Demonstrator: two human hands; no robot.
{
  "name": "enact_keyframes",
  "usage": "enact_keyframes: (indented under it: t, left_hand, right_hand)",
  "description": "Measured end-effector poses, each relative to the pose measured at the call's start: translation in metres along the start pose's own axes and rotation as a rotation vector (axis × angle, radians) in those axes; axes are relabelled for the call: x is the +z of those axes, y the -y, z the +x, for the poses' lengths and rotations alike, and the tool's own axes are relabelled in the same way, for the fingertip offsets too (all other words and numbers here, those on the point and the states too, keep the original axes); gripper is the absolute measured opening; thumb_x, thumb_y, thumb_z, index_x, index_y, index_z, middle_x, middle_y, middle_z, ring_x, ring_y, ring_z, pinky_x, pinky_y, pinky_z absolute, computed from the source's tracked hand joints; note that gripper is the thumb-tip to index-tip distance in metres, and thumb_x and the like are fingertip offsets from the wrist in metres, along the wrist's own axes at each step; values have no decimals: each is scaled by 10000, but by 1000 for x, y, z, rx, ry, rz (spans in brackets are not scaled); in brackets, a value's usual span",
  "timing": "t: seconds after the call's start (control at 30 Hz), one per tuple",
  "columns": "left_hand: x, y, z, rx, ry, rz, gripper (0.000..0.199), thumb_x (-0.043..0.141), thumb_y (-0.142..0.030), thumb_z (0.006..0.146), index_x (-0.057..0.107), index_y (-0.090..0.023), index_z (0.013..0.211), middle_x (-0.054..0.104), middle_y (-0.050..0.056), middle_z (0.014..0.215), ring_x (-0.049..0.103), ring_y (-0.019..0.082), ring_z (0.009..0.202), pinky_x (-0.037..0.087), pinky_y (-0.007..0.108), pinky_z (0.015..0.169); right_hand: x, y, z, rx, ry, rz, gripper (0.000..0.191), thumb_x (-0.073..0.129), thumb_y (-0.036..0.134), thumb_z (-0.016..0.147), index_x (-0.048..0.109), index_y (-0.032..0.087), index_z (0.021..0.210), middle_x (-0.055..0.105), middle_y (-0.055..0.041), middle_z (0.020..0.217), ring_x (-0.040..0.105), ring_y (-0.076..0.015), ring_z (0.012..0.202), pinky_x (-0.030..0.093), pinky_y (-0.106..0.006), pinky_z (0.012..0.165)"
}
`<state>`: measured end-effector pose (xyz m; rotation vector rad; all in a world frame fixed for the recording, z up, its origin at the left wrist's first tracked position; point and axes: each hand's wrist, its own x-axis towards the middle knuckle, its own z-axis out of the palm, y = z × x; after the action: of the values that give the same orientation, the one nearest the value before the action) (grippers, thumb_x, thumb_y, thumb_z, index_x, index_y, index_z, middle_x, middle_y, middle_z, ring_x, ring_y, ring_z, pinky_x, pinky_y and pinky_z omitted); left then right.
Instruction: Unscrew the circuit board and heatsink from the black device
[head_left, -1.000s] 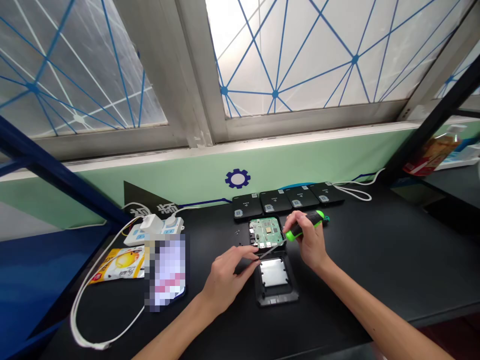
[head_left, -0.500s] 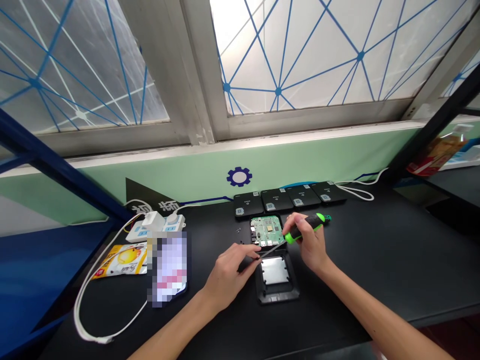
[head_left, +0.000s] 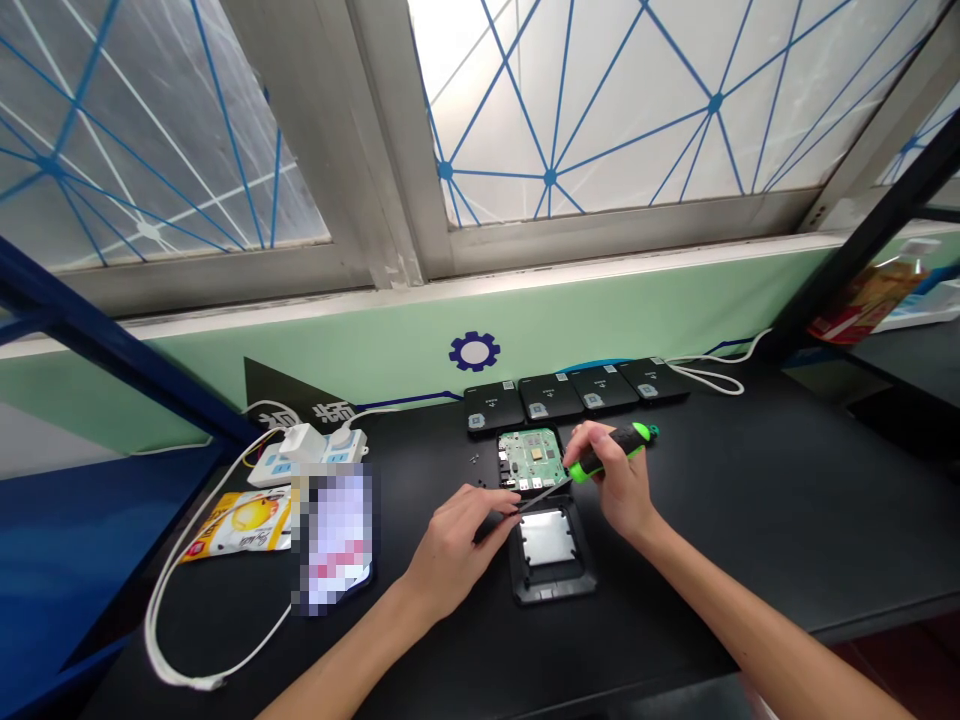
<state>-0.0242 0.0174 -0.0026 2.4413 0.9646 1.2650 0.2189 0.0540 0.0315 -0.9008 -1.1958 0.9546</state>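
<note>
My right hand (head_left: 621,490) grips a screwdriver (head_left: 613,453) by its black and green handle. The shaft slants down to the left, and its tip meets the fingers of my left hand (head_left: 454,550). Thumb and forefinger are pinched together there; anything small between them is hidden. Just behind the shaft lies a green circuit board (head_left: 534,455) in an open black case. Nearer to me is a black cover (head_left: 555,594) with a silver metal plate (head_left: 546,540) inside its raised rim. Several tiny screws (head_left: 474,459) are scattered left of the board.
Several black boxes (head_left: 491,405) stand in a row along the wall. To the left are a white power strip (head_left: 266,472), a snack packet (head_left: 244,525), a blurred phone (head_left: 337,540) and a looped white cable (head_left: 150,620). A bottle (head_left: 870,290) is at far right.
The view has shifted slightly. Both hands and the screwdriver keep almost the same pose, with the tip still at the left fingers.
</note>
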Motion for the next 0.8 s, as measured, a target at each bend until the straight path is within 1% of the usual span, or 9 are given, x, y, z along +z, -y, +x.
enact_keyframes:
  t: [0.13,0.43,0.57,0.8]
  left_hand:
    - [-1,-1,2,24,-11,-2,182,727,-144,1130,710,-230,1290,867,31,1070,834,189,898,665,328,868]
    - [0,-3,4,81,-19,14,184,737,-117,1121,721,-222,1271,884,37,1079,830,189,844,644,338,805]
    - [1,-3,5,100,-16,18,188,734,-119,1125,719,-223,1280,887,34,1072,831,183,825,638,336,789]
    - [1,-3,4,87,-13,33,158,720,-140,1141,716,-221,1276,897,34,1105,862,182,862,639,324,796]
  right_hand:
    - [-2,-3,-1,-3,16,20,530,636,517,1037,769,204,630,610,-37,622,486,-164,579,334,-298,535]
    - [-2,-5,0,-4,-2,37,550,642,540,1043,772,203,630,585,-29,602,458,-161,565,297,-300,520]
    - [-3,-7,-1,-10,-1,39,554,638,534,1064,777,203,642,584,-26,601,458,-159,565,302,-307,532]
    - [-5,-7,1,-59,66,52,538,611,490,1087,796,217,662,602,-31,617,478,-176,594,328,-332,569]
